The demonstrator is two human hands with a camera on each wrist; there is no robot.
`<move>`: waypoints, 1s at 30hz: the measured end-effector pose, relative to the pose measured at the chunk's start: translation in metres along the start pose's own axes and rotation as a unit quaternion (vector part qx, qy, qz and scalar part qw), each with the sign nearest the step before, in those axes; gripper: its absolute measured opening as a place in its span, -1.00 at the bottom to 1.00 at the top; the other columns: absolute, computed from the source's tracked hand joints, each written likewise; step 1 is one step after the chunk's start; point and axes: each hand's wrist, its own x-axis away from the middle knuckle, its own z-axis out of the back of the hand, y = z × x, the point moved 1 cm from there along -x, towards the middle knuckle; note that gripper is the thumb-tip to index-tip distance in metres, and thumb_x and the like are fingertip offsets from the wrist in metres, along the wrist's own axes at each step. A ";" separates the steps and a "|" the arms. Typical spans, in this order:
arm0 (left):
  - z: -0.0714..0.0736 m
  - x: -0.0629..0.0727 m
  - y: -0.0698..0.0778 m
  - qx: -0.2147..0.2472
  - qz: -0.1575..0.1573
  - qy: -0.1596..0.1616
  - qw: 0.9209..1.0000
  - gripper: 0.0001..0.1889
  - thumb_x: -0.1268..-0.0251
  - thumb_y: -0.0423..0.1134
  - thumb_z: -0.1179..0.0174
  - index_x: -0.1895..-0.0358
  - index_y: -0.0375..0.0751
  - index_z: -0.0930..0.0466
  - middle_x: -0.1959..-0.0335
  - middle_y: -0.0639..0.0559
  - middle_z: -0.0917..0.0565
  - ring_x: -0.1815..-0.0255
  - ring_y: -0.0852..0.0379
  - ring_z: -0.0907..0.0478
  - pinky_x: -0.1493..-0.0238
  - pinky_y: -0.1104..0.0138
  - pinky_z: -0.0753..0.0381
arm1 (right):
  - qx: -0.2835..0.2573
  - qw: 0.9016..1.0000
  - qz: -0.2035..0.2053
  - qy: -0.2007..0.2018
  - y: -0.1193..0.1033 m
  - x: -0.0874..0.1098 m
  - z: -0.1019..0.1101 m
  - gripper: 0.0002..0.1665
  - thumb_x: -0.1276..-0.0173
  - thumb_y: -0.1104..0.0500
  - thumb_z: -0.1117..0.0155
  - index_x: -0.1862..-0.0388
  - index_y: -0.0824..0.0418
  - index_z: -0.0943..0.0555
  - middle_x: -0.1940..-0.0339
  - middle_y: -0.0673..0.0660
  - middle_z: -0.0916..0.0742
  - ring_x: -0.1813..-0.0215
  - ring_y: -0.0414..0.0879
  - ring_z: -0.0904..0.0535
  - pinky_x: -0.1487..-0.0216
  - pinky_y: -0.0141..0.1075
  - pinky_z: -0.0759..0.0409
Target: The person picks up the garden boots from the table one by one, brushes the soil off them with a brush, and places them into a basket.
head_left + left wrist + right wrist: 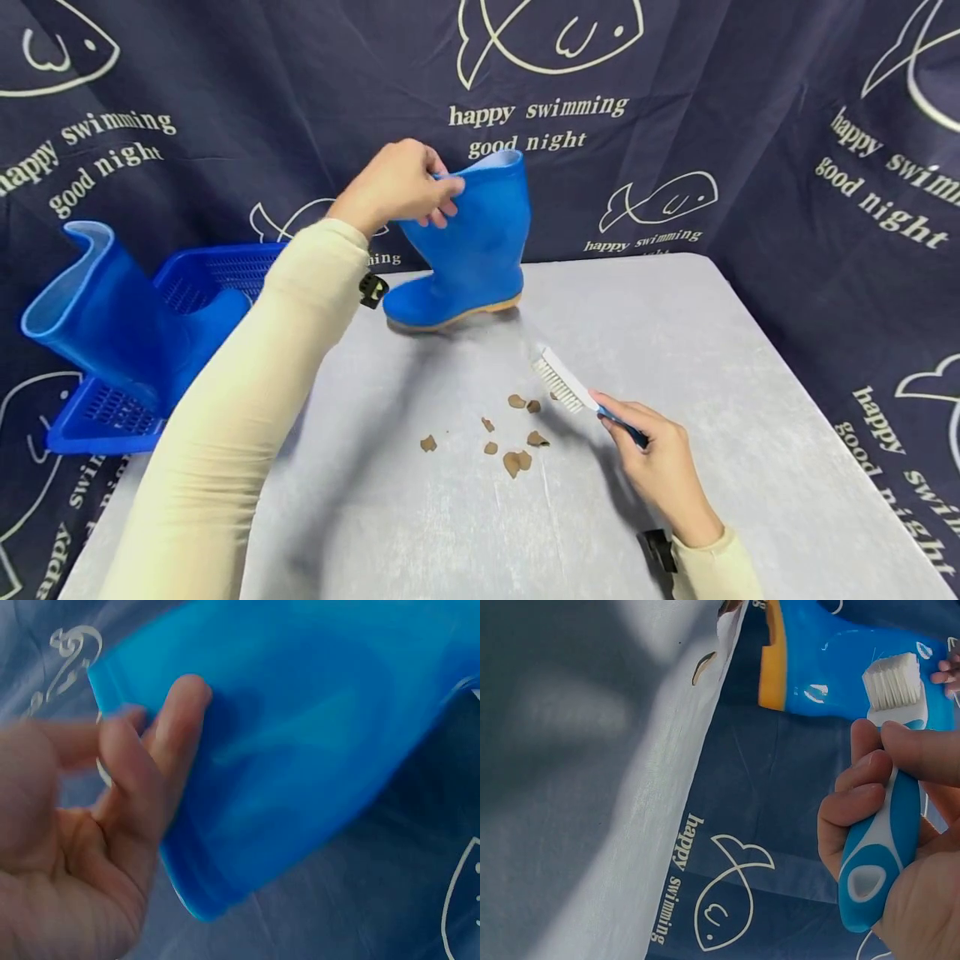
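Note:
My left hand [408, 187] grips a blue rain boot [476, 242] by the rim of its shaft, toe pointing left. The boot has a yellowish sole and is near the back of the table; whether the sole touches the tabletop I cannot tell. Seen from the left wrist, the fingers [180, 724] lie against the shaft by the rim. In my right hand [660, 462] is a scrub brush [570, 383] with white bristles, held by its blue and white handle [881, 855]. The bristle head is apart from the boot, above the table. Several brown flakes [517, 462] lie scattered below the boot.
At the left, a blue plastic basket [82, 425] has a second blue rain boot [135, 325] leaning out of it. Beneath everything is a light grey tabletop [750, 417]. A dark curtain [750, 108] with fish prints hangs behind and beside the table.

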 end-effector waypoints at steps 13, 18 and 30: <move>0.030 0.001 -0.006 -0.029 0.006 0.067 0.997 -0.18 -0.25 0.59 0.13 0.07 -0.14 -0.61 0.11 -0.10 -0.82 0.04 0.07 -0.74 -0.29 0.14 -0.57 | -0.002 1.000 -0.018 -0.003 0.001 -0.001 -0.003 -0.45 -0.18 0.50 -0.42 -0.11 0.07 -0.74 0.14 0.09 -0.84 0.19 -0.41 -0.62 0.29 -0.68 -0.49; 0.039 0.003 -0.011 -0.057 -0.025 0.053 0.997 -0.37 -0.36 0.40 -0.04 0.27 -0.19 -0.59 0.12 -0.18 -0.82 0.05 0.01 -0.77 -0.29 0.12 -0.57 | -0.006 1.000 -0.024 -0.007 -0.002 -0.002 -0.004 -0.45 -0.18 0.50 -0.43 -0.11 0.07 -0.74 0.12 0.09 -0.84 0.11 -0.47 -0.63 0.23 -0.70 -0.52; 0.055 0.005 -0.016 -0.078 -0.038 -0.010 0.996 -0.78 -0.43 -0.16 -0.07 0.05 -0.19 -0.60 0.18 -0.10 -0.77 0.10 0.05 -0.69 -0.07 0.27 -0.63 | -0.006 0.998 -0.043 -0.039 -0.005 -0.004 -0.009 -0.50 -0.28 0.44 -0.38 -0.14 0.04 -0.72 0.09 0.03 -0.83 0.07 -0.45 -0.65 0.19 -0.68 -0.55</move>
